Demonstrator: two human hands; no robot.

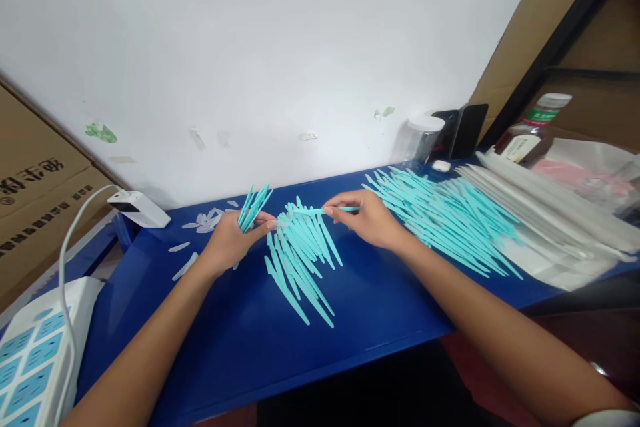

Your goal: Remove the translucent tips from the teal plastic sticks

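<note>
White wall (280, 67) backs the blue table (225, 360); bare top runs from the small pile (305, 240) to the near edge. Big pile (440, 217) of teal sticks lies right of my right hand (373, 219); small pile sits between my hands. Left hand (231, 241) curled round a bundle (255, 205), fingertips' pinch too small to read. Right pinches one stick (313, 211) above small pile. Clear bits (203, 222) beyond left hand.

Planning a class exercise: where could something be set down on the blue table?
Free: the blue table between left forearm, middle teal pile and near edge. Crowded: its right side, with larger teal pile and pale packets.
</note>
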